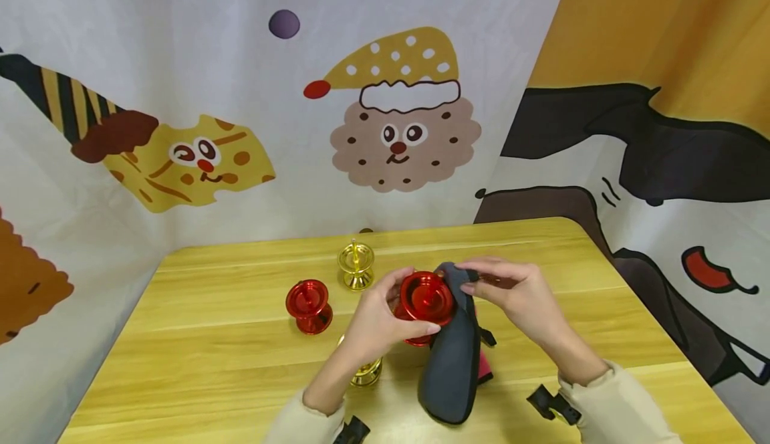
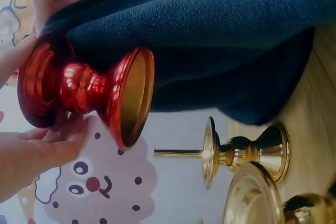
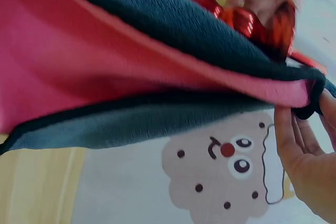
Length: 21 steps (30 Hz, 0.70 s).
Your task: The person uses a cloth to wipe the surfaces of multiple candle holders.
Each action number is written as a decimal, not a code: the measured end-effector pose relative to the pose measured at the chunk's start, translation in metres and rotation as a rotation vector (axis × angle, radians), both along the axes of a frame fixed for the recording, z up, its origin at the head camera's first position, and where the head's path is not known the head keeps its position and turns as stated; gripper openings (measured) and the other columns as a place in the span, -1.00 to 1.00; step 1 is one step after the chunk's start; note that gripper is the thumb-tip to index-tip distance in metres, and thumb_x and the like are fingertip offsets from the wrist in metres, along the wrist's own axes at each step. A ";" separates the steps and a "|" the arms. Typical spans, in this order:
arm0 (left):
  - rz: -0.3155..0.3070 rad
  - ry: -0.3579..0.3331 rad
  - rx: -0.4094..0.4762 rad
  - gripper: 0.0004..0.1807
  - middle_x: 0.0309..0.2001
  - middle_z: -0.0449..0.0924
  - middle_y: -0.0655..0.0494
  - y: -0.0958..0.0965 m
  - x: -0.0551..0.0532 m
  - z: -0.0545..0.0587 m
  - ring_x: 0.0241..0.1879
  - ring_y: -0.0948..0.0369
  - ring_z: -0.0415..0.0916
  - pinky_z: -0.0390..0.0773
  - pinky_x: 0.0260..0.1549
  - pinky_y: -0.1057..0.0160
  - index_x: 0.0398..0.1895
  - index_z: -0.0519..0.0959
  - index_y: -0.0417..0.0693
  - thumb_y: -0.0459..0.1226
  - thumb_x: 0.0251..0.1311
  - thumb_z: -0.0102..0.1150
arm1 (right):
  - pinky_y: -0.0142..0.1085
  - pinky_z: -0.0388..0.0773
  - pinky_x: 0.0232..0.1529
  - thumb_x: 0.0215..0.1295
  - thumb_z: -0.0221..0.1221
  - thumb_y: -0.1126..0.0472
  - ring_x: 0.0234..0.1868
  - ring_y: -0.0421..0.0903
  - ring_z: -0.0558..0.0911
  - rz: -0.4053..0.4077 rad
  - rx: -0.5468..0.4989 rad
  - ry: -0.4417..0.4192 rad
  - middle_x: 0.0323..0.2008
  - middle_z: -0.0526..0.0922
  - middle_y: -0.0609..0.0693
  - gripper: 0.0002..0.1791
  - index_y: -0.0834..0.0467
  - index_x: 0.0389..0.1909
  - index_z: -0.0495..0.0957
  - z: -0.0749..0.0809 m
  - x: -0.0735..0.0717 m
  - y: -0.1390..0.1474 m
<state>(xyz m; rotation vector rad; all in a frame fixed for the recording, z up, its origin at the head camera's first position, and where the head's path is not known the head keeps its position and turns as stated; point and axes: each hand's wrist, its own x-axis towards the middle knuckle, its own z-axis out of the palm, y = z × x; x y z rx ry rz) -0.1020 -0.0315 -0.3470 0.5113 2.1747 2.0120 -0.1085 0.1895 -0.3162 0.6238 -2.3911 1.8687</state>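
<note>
My left hand (image 1: 385, 317) grips a shiny red candle holder (image 1: 427, 298) around its dish, fingers on one side and thumb on the other. In the left wrist view the red holder lies tilted sideways, its hollow gold-coloured base facing outward. A cloth (image 1: 451, 357), dark grey outside and pink inside (image 3: 105, 51), hangs folded beside the holder. My right hand (image 1: 511, 290) pinches the cloth's dark-edged corner between thumb and fingers. From the head view, the cloth hangs just right of the red holder; in the left wrist view it passes behind it.
A second red candle holder (image 1: 309, 307) stands on the wooden table (image 1: 210, 337) to the left. A gold one (image 1: 356, 267) with a central pin is at the back. Another gold holder (image 1: 367, 372) is partly hidden by my left forearm. A printed curtain (image 1: 240, 63) hangs behind.
</note>
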 end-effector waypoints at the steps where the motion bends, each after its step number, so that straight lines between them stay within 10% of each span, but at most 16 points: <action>1: -0.006 -0.006 0.014 -0.17 0.03 0.45 -0.13 0.001 0.000 -0.001 -0.01 0.07 0.46 0.48 -0.05 0.22 0.21 0.25 -0.34 -0.39 -0.20 0.44 | -0.27 0.57 -0.20 0.13 0.20 0.42 -0.19 -0.05 0.62 0.015 -0.010 -0.011 -0.10 0.59 0.11 -0.71 0.32 -0.09 0.59 -0.001 0.001 -0.002; 11: -0.067 -0.063 0.094 -0.21 0.03 0.45 -0.16 0.002 0.001 -0.006 -0.06 0.05 0.51 0.53 -0.14 0.24 0.20 0.24 -0.34 -0.46 -0.18 0.40 | -0.34 0.54 -0.14 0.03 0.29 0.34 -0.08 -0.14 0.58 0.118 0.114 0.026 -0.06 0.60 0.08 -0.58 0.26 -0.02 0.56 -0.018 -0.002 -0.009; 21: -0.069 -0.027 -0.009 -0.22 0.00 0.45 -0.07 0.003 0.004 -0.009 -0.07 0.13 0.48 0.53 -0.14 0.30 0.19 0.29 -0.29 -0.36 -0.18 0.43 | -0.32 0.50 -0.06 0.00 0.32 0.28 -0.02 -0.11 0.55 0.187 0.151 0.000 -0.07 0.60 0.02 -0.56 0.19 -0.01 0.55 -0.028 -0.004 -0.014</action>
